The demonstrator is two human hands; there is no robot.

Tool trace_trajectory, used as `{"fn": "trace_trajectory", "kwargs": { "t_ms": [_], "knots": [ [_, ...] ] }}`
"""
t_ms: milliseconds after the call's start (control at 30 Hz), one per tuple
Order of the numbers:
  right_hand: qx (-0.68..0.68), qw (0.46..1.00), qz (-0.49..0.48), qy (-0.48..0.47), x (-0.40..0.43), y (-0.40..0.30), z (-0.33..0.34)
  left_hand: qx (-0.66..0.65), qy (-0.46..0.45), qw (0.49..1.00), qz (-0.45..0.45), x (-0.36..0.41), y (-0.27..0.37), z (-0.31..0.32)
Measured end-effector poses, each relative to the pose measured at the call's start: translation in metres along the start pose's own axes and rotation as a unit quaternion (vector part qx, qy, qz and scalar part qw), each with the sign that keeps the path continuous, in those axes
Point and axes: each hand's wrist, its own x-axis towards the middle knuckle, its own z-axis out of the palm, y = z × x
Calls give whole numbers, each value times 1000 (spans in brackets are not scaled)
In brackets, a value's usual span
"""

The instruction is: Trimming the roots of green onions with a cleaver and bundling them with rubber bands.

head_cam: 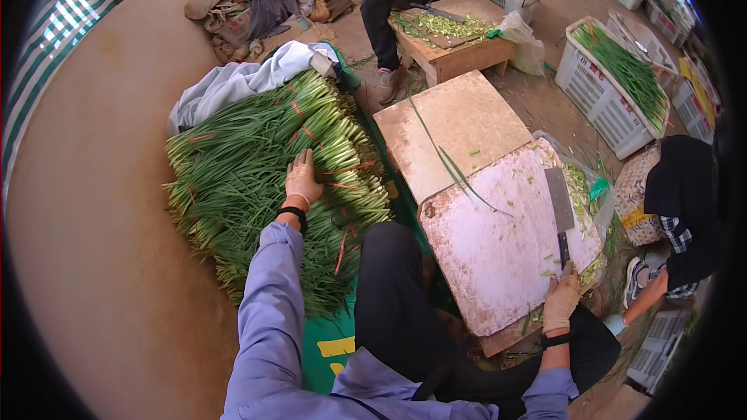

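Observation:
My left hand (304,179), in a thin glove, lies with extended fingers on a large pile of garlic chives (251,169). Red ties bind the chives in bunches, pale stem ends facing right. At the right, my gloved right hand (562,298) is at the near edge of a worn white cutting board (490,233). Its fingertips meet the butt of a cleaver's black handle (563,247); whether they grip it is unclear. The cleaver's blade (559,198) lies flat on the board, pointing away. A few long chive leaves (449,163) lie across the board's far part.
Cut chive pieces (579,186) line the board's right edge, beside a plastic bag (604,204). Ahead, a person (382,17) sits behind a low wooden table (443,61) with a knife and chopped stems. Another person (683,204) sits at right. A white crate (607,87) holds chives.

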Motion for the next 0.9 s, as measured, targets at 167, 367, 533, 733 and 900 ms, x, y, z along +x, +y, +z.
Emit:
{"fn": "trace_trajectory", "kwargs": {
  "t_ms": [167, 367, 533, 733, 900],
  "knots": [
    [-49, 998, -11, 35, 4, -1, 0, 25, -132, 990, -32, 38, -10, 8],
    [-63, 997, 22, 24, 33, -8, -19, 104, -141, 983, -54, 41, 5, -3],
    [-20, 996, 34, 80, 49, -12, -11, 64, 48, 996, -36, 0, 9, -2],
    [-6, 994, -58, 89, 58, -10, 7, 11, 174, 983, 53, -46, -6, -26],
    [-16, 996, -53, 64, 71, -8, 4, -123, 153, 970, 144, -60, 49, -100]
  ]
}}
